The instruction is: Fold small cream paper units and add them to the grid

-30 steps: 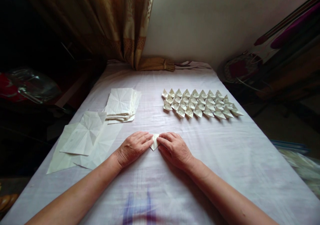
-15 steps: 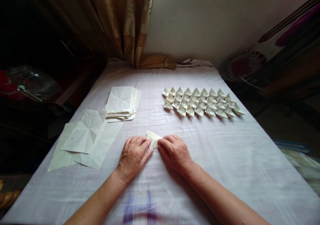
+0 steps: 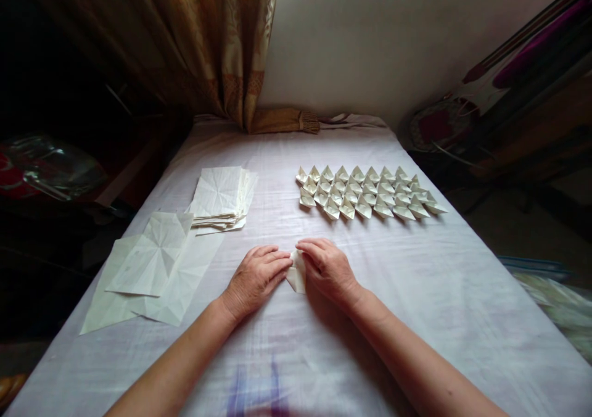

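A small folded piece of white paper (image 3: 296, 279) lies between my two hands near the middle of the table. My left hand (image 3: 261, 277) rests flat on the cloth, its fingers stretched out side by side and their tips touching the paper's left edge. My right hand (image 3: 327, 269) is closed, thumb and fingers pinching the paper's right side; its fingertips are partly hidden. Beyond and to the right, several folded paper boats (image 3: 363, 206) stand in close rows.
Creased paper sheets (image 3: 160, 250) overlap loosely at the left, beside a stack of creased sheets (image 3: 217, 192). A pale cloth (image 3: 416, 293) covers the table. A brown curtain (image 3: 240, 53) hangs at the far end, against the wall (image 3: 342, 41).
The folded paper has turned from lying slantwise to pointing toward me. My left fingers have straightened and moved to its upper left; my right hand has shifted slightly away from me.
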Demonstrator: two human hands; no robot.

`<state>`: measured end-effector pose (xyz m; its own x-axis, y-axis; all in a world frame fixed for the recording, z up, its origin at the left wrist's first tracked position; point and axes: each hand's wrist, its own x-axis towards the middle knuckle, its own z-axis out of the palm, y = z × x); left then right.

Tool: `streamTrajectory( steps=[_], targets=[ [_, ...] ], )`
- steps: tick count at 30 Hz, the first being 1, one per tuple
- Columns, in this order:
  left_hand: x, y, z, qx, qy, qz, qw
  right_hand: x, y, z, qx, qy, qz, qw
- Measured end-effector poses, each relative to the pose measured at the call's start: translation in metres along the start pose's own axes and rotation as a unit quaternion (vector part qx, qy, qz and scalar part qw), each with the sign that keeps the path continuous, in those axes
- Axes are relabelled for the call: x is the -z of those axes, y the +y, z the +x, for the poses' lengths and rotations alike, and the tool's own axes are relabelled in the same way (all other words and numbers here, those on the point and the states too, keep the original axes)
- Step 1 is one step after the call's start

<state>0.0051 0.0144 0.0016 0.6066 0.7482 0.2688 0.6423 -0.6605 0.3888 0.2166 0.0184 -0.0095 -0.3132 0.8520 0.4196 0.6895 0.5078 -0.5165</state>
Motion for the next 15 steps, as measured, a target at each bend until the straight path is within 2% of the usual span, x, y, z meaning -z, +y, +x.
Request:
streamTrajectory(
  steps=[3,6,10,15],
  targets=[
    [-0.003,-0.003,0.012,-0.019,-0.015,-0.021,1.000,0.002,0.010,0.010,-0.037,-0.049,-0.021,0.998],
    [-0.008,0.000,0.021,-0.015,0.002,-0.019,1.000,0.005,0.015,0.011,-0.072,-0.092,-0.013,0.993],
    [-0.012,0.010,0.021,-0.011,0.045,0.002,0.999,0.014,0.017,0.004,-0.093,-0.101,0.025,0.990],
    [-0.007,0.026,0.009,-0.025,0.012,0.031,0.999,0.024,0.017,-0.002,-0.111,-0.109,0.029,0.987]
  ],
)
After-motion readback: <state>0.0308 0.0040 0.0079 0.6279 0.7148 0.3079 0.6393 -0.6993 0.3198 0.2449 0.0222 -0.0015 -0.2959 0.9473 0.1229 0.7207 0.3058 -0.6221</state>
